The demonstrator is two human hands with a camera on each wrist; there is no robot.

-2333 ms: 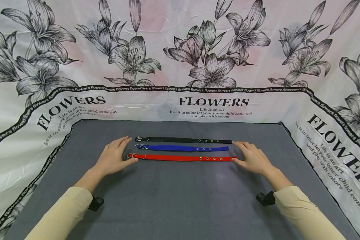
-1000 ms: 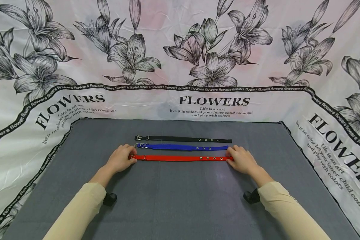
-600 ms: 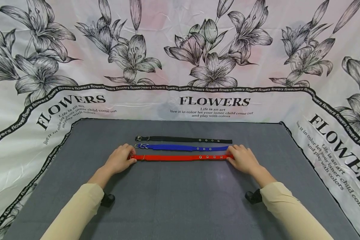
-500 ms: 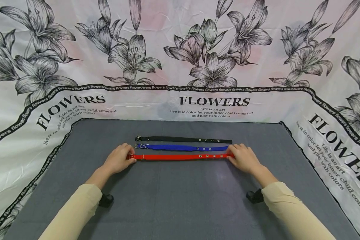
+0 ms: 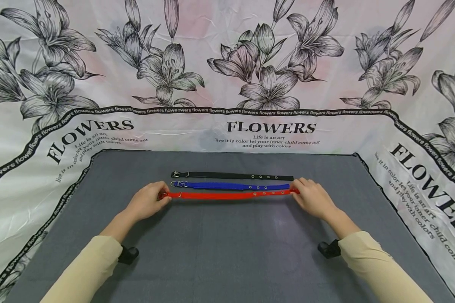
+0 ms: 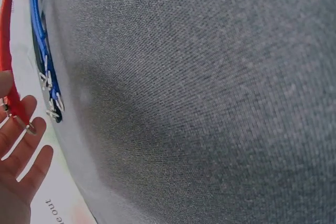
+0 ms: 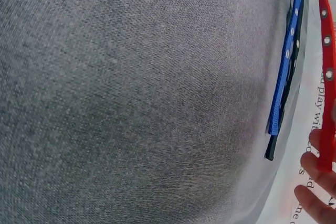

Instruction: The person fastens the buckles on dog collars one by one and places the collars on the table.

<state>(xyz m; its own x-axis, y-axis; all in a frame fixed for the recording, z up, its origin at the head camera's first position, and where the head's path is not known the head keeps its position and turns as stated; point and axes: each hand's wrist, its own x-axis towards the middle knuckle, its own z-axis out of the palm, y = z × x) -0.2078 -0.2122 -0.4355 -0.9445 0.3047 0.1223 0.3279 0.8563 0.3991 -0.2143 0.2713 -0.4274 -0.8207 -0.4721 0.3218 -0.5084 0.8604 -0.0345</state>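
A red pet collar [image 5: 212, 195] stretches between both hands, raised off the grey cloth, with a shadow beneath it. My left hand [image 5: 145, 202] pinches its buckle end; in the left wrist view the metal D-ring [image 6: 30, 128] hangs by the fingers. At the other end, my right hand [image 5: 314, 200] pinches the strap's tip, past the row of metal eyelets [image 7: 327, 40]. Just behind lies a blue collar [image 5: 220, 186], laid straight with its buckle to the left. Farther back, a black collar [image 5: 220, 175] lies parallel to it.
Grey cloth [image 5: 227, 252] covers the table. A white sheet [image 5: 197, 130] printed with flowers and lettering rises behind and along both sides. Dark wrist cameras [image 5: 129, 254] sit below the cuffs.
Both hands came in from beside the red collar, took hold of its ends and raised it off the cloth. The blue and black collars stayed put.
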